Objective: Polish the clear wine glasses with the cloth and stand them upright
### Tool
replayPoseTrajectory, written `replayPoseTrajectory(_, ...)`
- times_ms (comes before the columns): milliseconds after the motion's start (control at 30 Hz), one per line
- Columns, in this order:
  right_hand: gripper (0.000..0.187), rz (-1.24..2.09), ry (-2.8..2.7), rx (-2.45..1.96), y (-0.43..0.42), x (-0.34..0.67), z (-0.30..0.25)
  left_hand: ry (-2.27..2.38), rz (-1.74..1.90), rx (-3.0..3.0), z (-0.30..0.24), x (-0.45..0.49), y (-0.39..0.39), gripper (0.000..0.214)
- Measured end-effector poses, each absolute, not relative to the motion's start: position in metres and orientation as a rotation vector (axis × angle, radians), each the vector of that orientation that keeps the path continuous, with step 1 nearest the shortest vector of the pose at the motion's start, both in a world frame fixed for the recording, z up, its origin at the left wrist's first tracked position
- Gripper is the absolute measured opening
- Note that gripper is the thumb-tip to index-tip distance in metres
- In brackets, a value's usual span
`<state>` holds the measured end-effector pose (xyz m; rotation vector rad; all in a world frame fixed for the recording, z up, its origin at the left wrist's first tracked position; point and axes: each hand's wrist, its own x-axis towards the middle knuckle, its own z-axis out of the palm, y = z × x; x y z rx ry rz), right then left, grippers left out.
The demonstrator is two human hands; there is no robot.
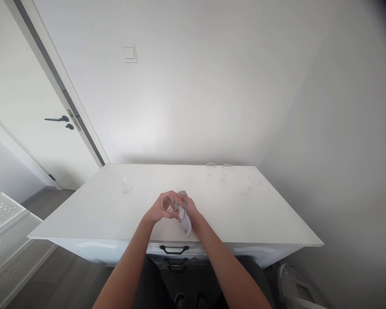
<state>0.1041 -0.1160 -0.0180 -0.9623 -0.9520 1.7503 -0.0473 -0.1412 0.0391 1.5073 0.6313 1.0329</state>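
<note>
A clear stemmed glass (pixel 167 203) lies tilted in my left hand (pixel 157 211), its round rim facing me. The fingers of that hand wrap around the bowl. My right hand (pixel 192 209) is closed on a light grey cloth (pixel 185 221), which is bunched around the stem end of the same glass. Part of the cloth hangs down below the fingers. The foot of the glass is hidden by cloth and fingers. Both hands are close together above the front middle of the white tabletop (pixel 93 214).
One clear glass (pixel 126 184) stands at the left of the top. Two more, a glass (pixel 210 171) and a glass (pixel 226 171), are at the back right, and another glass (pixel 251 186) is farther right. Drawers with black handles (pixel 174 249) are below. A white perforated rack (pixel 6 219) stands at left.
</note>
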Motion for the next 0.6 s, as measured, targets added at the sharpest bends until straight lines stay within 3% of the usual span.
replayPoseTrajectory(100, 0.027, 1.847, -0.826, -0.974, -0.115, 0.098, -0.017, 0.856, 1.21, 1.464, 0.045, -0.038, -0.144, 0.037)
replayPoseTrajectory(233, 0.031, 1.266, -0.789, -0.867, -0.117, 0.091, -0.014, 1.148, 1.715, 1.005, 0.04, -0.003, -0.154, 0.027)
replayPoseTrajectory(300, 0.031, 1.31, -0.779, -0.822, -0.118, 0.093, -0.012, 1.049, 1.657, 1.031, 0.041, -0.001, -0.156, 0.028)
replayPoseTrajectory(500, 0.028, 2.031, -0.923, -0.949, -0.119, 0.104, -0.012, 0.686, 0.967, 1.553, 0.062, -0.044, -0.151, 0.043)
replayPoseTrajectory(600, 0.029, 1.879, -0.904, -1.014, -0.12, 0.098, -0.014, 0.888, 1.157, 1.489, 0.061, -0.038, -0.154, 0.033)
